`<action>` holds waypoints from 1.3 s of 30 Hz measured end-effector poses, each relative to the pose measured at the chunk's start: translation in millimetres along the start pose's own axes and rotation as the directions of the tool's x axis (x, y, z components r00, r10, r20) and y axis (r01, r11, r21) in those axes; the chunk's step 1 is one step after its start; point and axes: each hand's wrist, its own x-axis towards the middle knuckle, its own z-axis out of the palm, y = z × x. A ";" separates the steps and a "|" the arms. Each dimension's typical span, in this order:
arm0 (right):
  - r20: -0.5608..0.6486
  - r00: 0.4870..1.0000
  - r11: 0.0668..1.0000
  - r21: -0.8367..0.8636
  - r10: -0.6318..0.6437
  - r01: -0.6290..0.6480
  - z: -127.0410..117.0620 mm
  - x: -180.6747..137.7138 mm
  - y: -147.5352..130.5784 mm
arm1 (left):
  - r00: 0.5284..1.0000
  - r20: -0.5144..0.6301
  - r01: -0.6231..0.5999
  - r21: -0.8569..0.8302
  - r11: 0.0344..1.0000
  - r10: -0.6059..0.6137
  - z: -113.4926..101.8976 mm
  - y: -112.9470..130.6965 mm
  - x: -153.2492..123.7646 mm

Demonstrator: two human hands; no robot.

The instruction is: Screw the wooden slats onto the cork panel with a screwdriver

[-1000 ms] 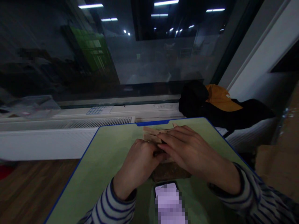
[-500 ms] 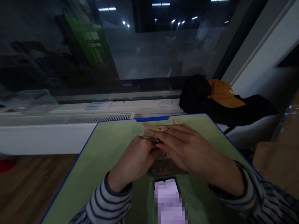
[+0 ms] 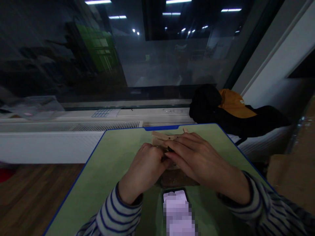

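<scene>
Both hands meet over light wooden pieces with small dark holes on the green tabletop. My left hand is closed, its fingers curled under and out of sight at the near left of the wood. My right hand lies across the wood from the right. Its fingers and thumb close around a small dark thing, mostly hidden, beside my left fingertips. Under the hands, a brown block shows at its near side. A phone with a lit screen lies just nearer to me.
The tabletop has a blue rim. Behind it run a white windowsill and a radiator. At the right are dark clothing with an orange cap on it, and a cardboard box.
The view has tilted up slightly, so the scene sits a little lower. Both hands keep nearly the same place over the wood, with only small finger shifts.
</scene>
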 end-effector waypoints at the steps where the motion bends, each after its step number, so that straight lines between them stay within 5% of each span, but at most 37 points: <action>1: 0.001 1.000 1.000 0.026 -0.005 0.004 -0.6 -0.3 0.5 | 1.000 -0.008 -0.006 -0.005 1.000 0.006 0.3 -0.1 -0.1; 5: 0.000 0.999 0.992 0.119 -0.040 0.040 -1.9 -1.0 3.7 | 0.998 -0.016 -0.062 -0.083 0.995 0.060 2.7 -2.3 -0.1; 12: 0.042 0.999 1.000 0.012 -0.011 0.010 1.4 -0.2 1.4 | 0.995 0.039 -0.075 -0.258 0.963 0.088 6.2 -9.6 1.1; 24: 0.041 0.999 1.000 0.025 0.004 -0.005 -1.6 -1.1 -1.2 | 1.000 -0.006 -0.028 -0.119 0.992 0.028 5.6 -7.3 0.7; 31: 0.066 0.997 0.983 0.181 -0.046 0.033 -8.8 -0.7 2.4 | 0.998 -0.017 -0.057 -0.248 0.967 0.055 9.2 -8.4 2.4; 39: 0.050 0.998 0.995 0.090 -0.046 0.041 -4.4 1.8 -1.6 | 0.993 0.038 -0.088 -0.376 0.922 0.110 6.5 -8.1 1.1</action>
